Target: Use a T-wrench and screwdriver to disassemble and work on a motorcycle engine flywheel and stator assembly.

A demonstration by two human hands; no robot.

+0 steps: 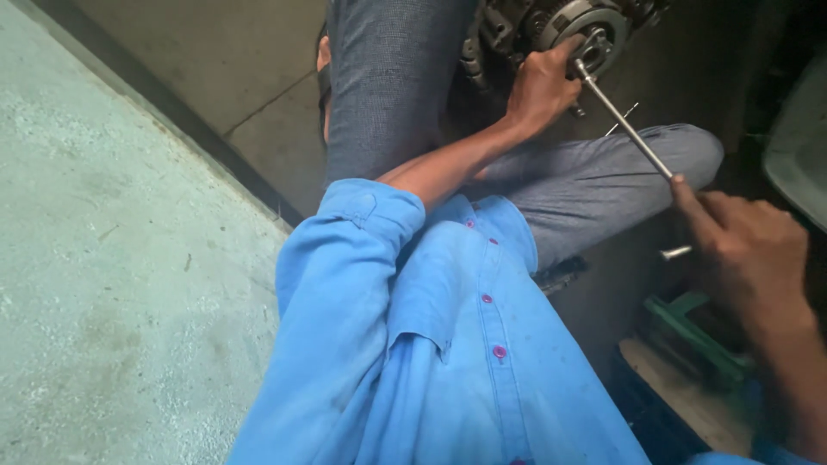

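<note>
Right hand is clenched around the near end of a long metal T-handle wrench, whose shaft runs up and left to the round clutch assembly on the engine at the far top. Left hand presses against that assembly, fingers curled on its rim, just beside the wrench tip. Grey-trousered knees flank it; a blue shirt fills the near centre.

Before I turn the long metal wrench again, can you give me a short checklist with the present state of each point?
1. Right hand grips the handle end of the wrench: ok.
2. Wrench tip sits on the centre of the round engine part: ok.
3. Tip fully seated on the nut: cannot tell.
4. Left hand steadies the engine part: ok.
5. Left fingers lie away from the wrench tip: not ok, they lie right beside it.
</note>
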